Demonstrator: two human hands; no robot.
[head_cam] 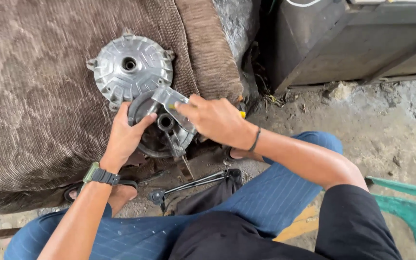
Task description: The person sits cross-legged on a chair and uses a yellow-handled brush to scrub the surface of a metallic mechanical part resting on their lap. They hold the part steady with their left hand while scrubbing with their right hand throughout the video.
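Observation:
My left hand [127, 133] grips the rim of a round metal brake plate [162, 126] held at the edge of a brown ribbed cushion [34, 96]. My right hand [214, 119] is closed on a yellow-handled tool [241, 114], its tip hidden against the plate's lever arm [169, 98]. Just behind the plate a silver ribbed wheel hub [131, 67] lies flat on the cushion. A dark watch is on my left wrist, a thin band on my right.
A black metal rod tool [188, 185] and dark cloth [213, 192] lie on the dirt floor between my knees. A dark wooden cabinet [352, 43] stands at the back right. A green plastic chair [410, 207] is at the right edge.

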